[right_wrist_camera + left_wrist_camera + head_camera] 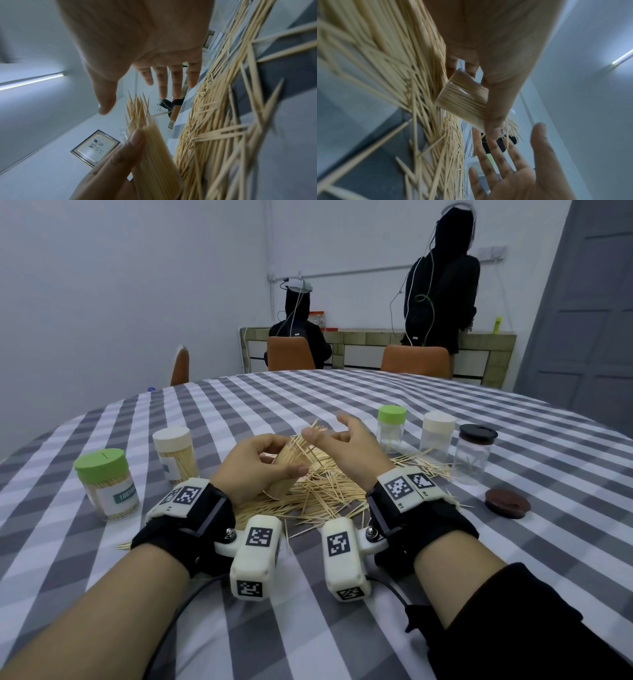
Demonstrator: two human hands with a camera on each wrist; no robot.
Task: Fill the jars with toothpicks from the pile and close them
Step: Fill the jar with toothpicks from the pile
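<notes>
Toothpicks everywhere at the middle of the checked counter (342,392), and both hands are right over the pile (318,494). The left hand (255,465) has its fingers and thumb curled round a clear jar (286,474), tilted with its mouth toward two o'clock, packed with toothpicks whose tips bristle out of the opening. The left wrist view shows that same jar (464,97) gripped at the sides, sticks lined up tight inside. The right hand (346,446) hovers just at the jar's mouth, fingers spread and relaxed, holding nothing; from the right wrist view, the fingers (163,81) hang straight above the bristling tips.

Over at nine o'clock of the pile stand two filled jars: a green-lidded jar (106,484) with a label, and a cream-lidded jar (176,451) just behind it. Out at one to two o'clock, three jars stand in a row: an empty green-capped jar (391,424), an empty cream-capped jar (437,436), and a dark-lidded jar (474,451), each close to the pile's edge. A loose brown lid (508,503) lies flat at three o'clock, apart from the jars.

Beyond the counter, orange chairs (291,352) and two people in dark clothing by a far bench.
</notes>
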